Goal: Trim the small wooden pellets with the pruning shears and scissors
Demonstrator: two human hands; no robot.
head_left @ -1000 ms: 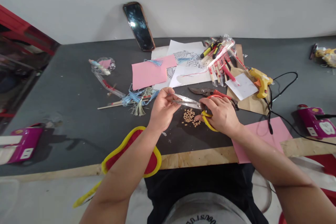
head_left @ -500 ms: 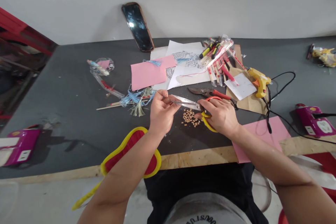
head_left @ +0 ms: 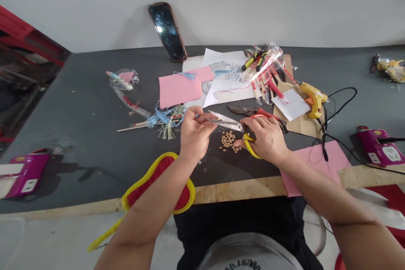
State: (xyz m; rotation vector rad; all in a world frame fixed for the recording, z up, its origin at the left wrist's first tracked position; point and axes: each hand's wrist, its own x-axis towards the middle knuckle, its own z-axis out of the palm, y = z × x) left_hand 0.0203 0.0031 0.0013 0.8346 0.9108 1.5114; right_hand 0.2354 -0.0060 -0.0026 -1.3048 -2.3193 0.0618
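Grey worktable (head_left: pixel 79 168) is holding sheets of pink paper (head_left: pixel 179 88) far of the hands, while the right hand (head_left: pixel 264 139) is gripping yellow-handled scissors (head_left: pixel 226 123) above tan bits (head_left: pixel 228 141), the blades spreading wider than moments ago. The left hand (head_left: pixel 196 133) is pinching near the blade tips, though what it's pinching is too small to tell.

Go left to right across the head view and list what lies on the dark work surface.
Magenta box → blue thread tassel → left hand → tan pellets → right hand → yellow hot glue gun → second magenta box
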